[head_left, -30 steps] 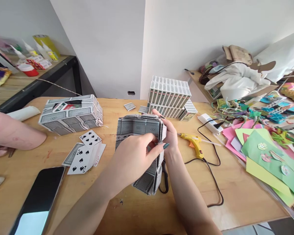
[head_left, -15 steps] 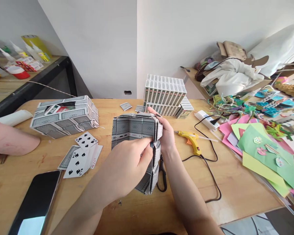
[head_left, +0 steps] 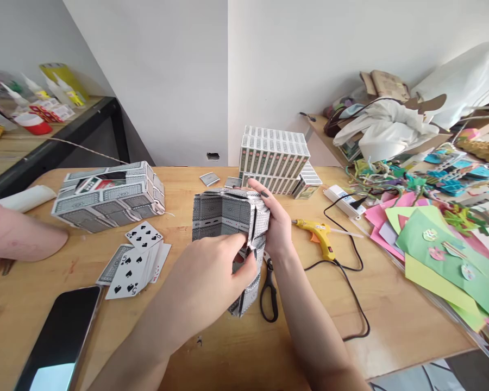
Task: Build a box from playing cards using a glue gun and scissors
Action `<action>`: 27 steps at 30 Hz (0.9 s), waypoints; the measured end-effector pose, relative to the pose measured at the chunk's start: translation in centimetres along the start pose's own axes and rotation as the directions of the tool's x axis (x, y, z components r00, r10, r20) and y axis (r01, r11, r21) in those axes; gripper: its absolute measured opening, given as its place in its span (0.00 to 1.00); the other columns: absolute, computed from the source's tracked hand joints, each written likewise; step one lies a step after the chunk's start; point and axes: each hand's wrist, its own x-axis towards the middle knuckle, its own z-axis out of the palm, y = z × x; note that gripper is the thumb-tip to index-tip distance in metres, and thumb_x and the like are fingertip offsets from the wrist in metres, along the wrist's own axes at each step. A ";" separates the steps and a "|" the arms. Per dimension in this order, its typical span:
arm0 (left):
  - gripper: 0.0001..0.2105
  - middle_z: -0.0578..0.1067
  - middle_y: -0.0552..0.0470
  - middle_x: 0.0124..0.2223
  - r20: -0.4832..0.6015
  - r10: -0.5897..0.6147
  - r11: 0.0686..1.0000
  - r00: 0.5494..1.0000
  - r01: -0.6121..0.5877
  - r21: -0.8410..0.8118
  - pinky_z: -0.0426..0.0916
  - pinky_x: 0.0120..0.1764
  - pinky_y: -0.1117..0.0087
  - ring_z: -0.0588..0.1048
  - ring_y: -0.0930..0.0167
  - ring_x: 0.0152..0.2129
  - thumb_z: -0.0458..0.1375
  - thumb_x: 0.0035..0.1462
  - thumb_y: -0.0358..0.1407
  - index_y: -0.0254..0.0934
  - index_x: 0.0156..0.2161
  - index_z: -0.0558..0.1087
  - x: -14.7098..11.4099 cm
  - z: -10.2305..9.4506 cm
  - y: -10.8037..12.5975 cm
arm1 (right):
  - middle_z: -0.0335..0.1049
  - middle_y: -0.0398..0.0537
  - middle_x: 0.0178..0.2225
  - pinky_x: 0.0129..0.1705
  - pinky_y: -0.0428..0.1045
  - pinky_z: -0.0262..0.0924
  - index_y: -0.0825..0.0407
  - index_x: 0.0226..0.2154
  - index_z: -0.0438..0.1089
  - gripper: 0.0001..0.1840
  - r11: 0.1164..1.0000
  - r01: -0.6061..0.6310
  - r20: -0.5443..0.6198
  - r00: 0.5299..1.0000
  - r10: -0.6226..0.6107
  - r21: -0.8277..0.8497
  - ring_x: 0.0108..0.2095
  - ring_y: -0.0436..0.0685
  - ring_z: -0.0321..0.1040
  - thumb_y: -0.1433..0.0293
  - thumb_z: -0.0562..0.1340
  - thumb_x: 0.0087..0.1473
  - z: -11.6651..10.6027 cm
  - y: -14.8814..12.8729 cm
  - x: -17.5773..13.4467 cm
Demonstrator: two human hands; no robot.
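Observation:
Between my hands is an open box made of playing cards [head_left: 234, 209], tilted so its inside faces me. Its grey patterned card backs show on the walls. My left hand [head_left: 212, 277] pinches the box's right-hand rim, with thumb outside and fingers reaching inside. Behind the far right corner, my right hand [head_left: 279, 222] grips the box, fingers along its outer side. Black-handled scissors [head_left: 269, 296] lie just right of the box, partly hidden. A yellow glue gun [head_left: 318, 233] lies right of my right wrist.
A finished-looking card box [head_left: 110, 198] stands left, near loose playing cards [head_left: 132, 266] and a phone [head_left: 59, 336]. Stacked card packs [head_left: 273, 157] stand at the back. Right are a power strip [head_left: 344, 200], a black cord and coloured paper [head_left: 444, 250]. Another person's arm [head_left: 20, 231] enters left.
The box has turned and tipped slightly, showing more of its right outer side. My left hand's thumb and fingers have moved a little apart along the rim.

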 end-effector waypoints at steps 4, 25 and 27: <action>0.16 0.58 0.60 0.16 -0.046 -0.029 0.999 0.999 0.028 -0.018 0.47 0.19 0.73 0.55 0.78 0.14 0.49 0.56 0.38 0.37 0.20 0.53 0.4 0.0 -0.2 | 0.71 0.44 0.43 0.53 0.56 0.55 0.46 0.43 0.67 0.16 0.981 0.165 -0.032 0.985 -0.169 -0.100 0.47 0.56 0.65 0.65 0.52 0.51 0.4 -0.9 -0.4; 0.17 0.58 0.58 0.15 -0.149 0.347 0.936 0.926 -0.332 0.118 0.47 0.21 0.71 0.54 0.79 0.15 0.49 0.55 0.30 0.33 0.15 0.54 0.8 0.0 -0.7 | 0.69 0.45 0.40 0.54 0.58 0.53 0.45 0.39 0.67 0.13 0.871 0.417 -0.008 0.901 -0.434 -0.261 0.47 0.58 0.63 0.67 0.52 0.51 1.4 -2.6 -1.6; 0.17 0.60 0.58 0.16 -0.145 0.319 0.945 0.937 -0.301 0.130 0.48 0.21 0.71 0.56 0.78 0.15 0.49 0.55 0.30 0.33 0.16 0.56 0.7 -0.1 -0.5 | 0.69 0.45 0.40 0.54 0.58 0.53 0.44 0.39 0.68 0.12 0.860 0.421 -0.042 0.892 -0.451 -0.290 0.47 0.58 0.64 0.67 0.53 0.52 1.5 -2.5 -1.6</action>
